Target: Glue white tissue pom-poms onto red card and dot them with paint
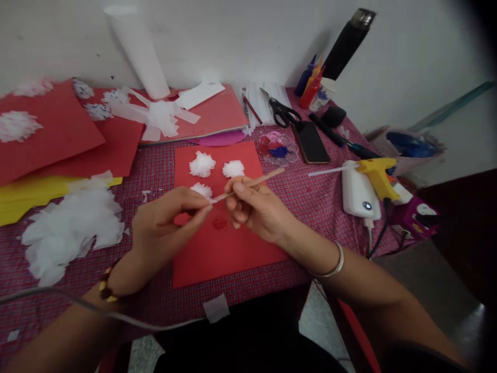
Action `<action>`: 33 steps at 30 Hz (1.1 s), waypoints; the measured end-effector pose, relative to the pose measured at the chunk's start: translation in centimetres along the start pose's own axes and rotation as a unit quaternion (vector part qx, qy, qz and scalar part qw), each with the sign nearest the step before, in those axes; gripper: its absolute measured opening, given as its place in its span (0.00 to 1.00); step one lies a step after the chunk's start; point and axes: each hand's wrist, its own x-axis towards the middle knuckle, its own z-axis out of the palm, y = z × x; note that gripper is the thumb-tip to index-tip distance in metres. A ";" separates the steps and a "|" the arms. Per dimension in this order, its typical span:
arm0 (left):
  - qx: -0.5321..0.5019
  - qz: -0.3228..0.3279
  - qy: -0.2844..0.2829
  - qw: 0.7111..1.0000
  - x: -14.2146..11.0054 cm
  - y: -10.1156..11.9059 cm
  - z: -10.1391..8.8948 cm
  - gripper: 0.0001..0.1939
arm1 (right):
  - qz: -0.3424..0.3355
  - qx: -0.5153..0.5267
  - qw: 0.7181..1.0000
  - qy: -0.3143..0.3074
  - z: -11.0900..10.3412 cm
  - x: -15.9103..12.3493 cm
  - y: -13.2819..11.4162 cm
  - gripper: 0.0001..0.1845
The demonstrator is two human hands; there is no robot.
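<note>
Thin tan wooden-looking stick [269, 176] slants above the rectangular red paper sheet [233, 259], clamped between thumb and fingers of the right hand [254, 204]. Left hand [166, 215] pinches a tiny whitish scrap [213, 200] at the stick's tip. On the sheet: three ruffled white tissue puffs [202, 164], one glossy spot [219, 223]. Heaped white tissue pieces [73, 228] lie left; yellow plastic glue gun [376, 175], right.

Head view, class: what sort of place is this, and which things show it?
Probably a craft workspace: a yellow glue gun, black-handled scissors, and white ruffled tufts on a red sheet suggest it.
</note>
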 end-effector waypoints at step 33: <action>-0.002 -0.246 -0.039 0.968 0.9 1.0 -2.5 0.07 | -0.143 -0.526 0.838 -0.014 -1.5 1.3 0.3 0.13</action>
